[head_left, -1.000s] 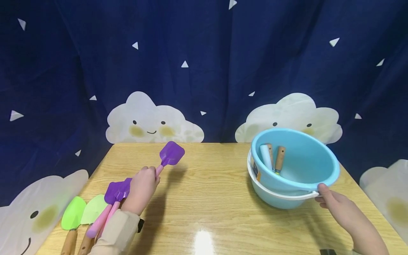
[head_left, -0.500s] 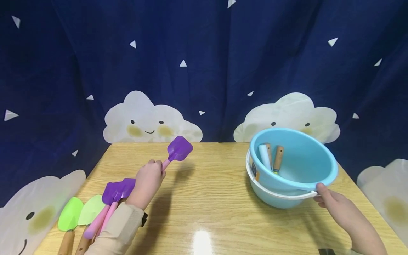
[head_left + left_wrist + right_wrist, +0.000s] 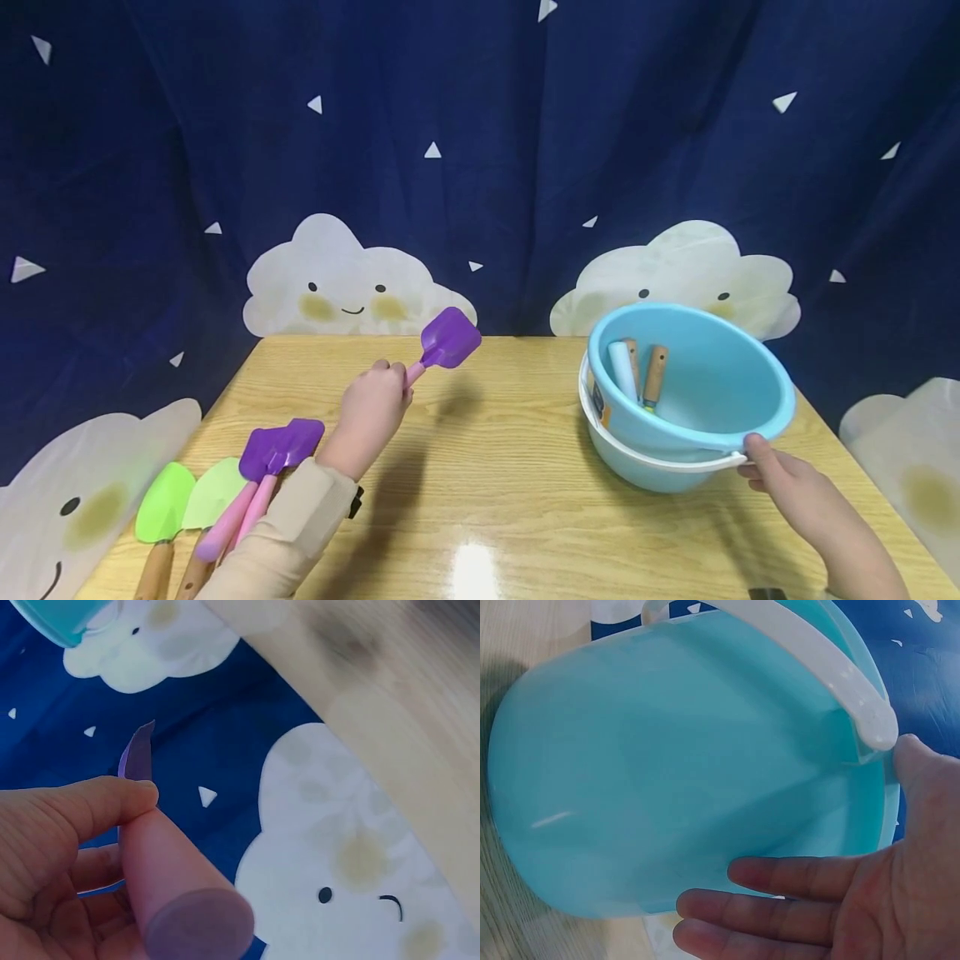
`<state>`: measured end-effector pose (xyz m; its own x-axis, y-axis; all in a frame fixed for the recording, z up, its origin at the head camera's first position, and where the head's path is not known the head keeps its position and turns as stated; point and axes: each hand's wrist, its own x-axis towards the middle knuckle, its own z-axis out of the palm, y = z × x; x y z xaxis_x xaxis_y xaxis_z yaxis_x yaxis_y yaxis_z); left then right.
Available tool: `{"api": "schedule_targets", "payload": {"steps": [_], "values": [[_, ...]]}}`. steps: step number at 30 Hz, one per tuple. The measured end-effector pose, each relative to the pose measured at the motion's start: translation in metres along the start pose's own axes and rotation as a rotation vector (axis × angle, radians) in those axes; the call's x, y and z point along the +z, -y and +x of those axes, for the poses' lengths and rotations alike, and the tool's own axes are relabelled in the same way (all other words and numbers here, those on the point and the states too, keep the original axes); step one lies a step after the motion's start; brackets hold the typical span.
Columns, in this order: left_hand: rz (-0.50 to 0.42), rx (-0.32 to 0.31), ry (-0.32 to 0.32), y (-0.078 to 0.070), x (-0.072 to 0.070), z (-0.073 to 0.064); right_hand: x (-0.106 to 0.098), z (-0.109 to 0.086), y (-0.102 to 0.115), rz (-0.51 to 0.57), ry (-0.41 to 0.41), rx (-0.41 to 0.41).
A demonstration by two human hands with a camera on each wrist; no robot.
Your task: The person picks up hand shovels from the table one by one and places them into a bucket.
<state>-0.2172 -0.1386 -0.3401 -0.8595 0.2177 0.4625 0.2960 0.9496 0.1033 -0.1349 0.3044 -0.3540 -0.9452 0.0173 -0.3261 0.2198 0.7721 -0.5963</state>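
Note:
My left hand (image 3: 375, 408) grips a toy shovel by its pink handle (image 3: 180, 877). The shovel's purple blade (image 3: 451, 337) points up and away, above the table's middle. At the right stands a light blue bucket (image 3: 720, 375) with a white handle (image 3: 810, 652) hanging down on its near side. My right hand (image 3: 798, 487) holds the bucket's rim at the near right, thumb over the edge and fingers along the outer wall. Inside the bucket are a light blue handle (image 3: 623, 369) and two wooden handles (image 3: 656, 372); their lower ends are partly hidden.
On the left of the wooden table (image 3: 487, 467) lie more purple shovels (image 3: 277, 450) with pink handles, partly behind the left sleeve. Beside them are a bright green trowel (image 3: 167, 502) and a pale green trowel (image 3: 215, 492). A dark blue cloud-patterned curtain (image 3: 480, 167) hangs behind.
My left hand has carried the shovel rightward and slightly away, toward the bucket. The right hand and the bucket stay in place.

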Motion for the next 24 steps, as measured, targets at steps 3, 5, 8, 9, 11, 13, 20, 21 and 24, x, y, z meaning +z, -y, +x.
{"api": "schedule_targets", "payload": {"steps": [3,5,8,9,11,13,20,21,24], "values": [[-0.002,0.028,-0.027,-0.007,-0.002,0.005,0.000,0.000,0.000,0.004,-0.001,-0.004],[-0.005,0.040,-0.038,-0.012,-0.004,0.008,0.000,-0.001,-0.001,0.004,-0.007,-0.009],[-0.009,0.052,-0.040,-0.019,-0.007,0.013,0.001,-0.001,-0.001,0.003,-0.016,-0.017],[-0.009,0.055,-0.040,-0.021,-0.009,0.014,0.001,-0.002,-0.001,0.003,-0.019,-0.021],[-0.006,0.060,-0.040,-0.025,-0.010,0.016,0.001,-0.002,-0.001,0.002,-0.023,-0.023],[-0.001,0.070,-0.048,-0.029,-0.012,0.018,0.000,-0.001,0.000,-0.001,-0.025,-0.023],[0.007,0.122,-0.102,-0.043,-0.015,0.023,0.000,-0.001,-0.001,-0.010,-0.020,-0.020],[0.004,0.127,-0.105,-0.045,-0.015,0.023,0.000,-0.001,-0.001,-0.008,-0.019,-0.020],[0.006,0.146,-0.121,-0.051,-0.017,0.025,0.000,-0.001,-0.002,-0.003,-0.018,-0.019]]}}
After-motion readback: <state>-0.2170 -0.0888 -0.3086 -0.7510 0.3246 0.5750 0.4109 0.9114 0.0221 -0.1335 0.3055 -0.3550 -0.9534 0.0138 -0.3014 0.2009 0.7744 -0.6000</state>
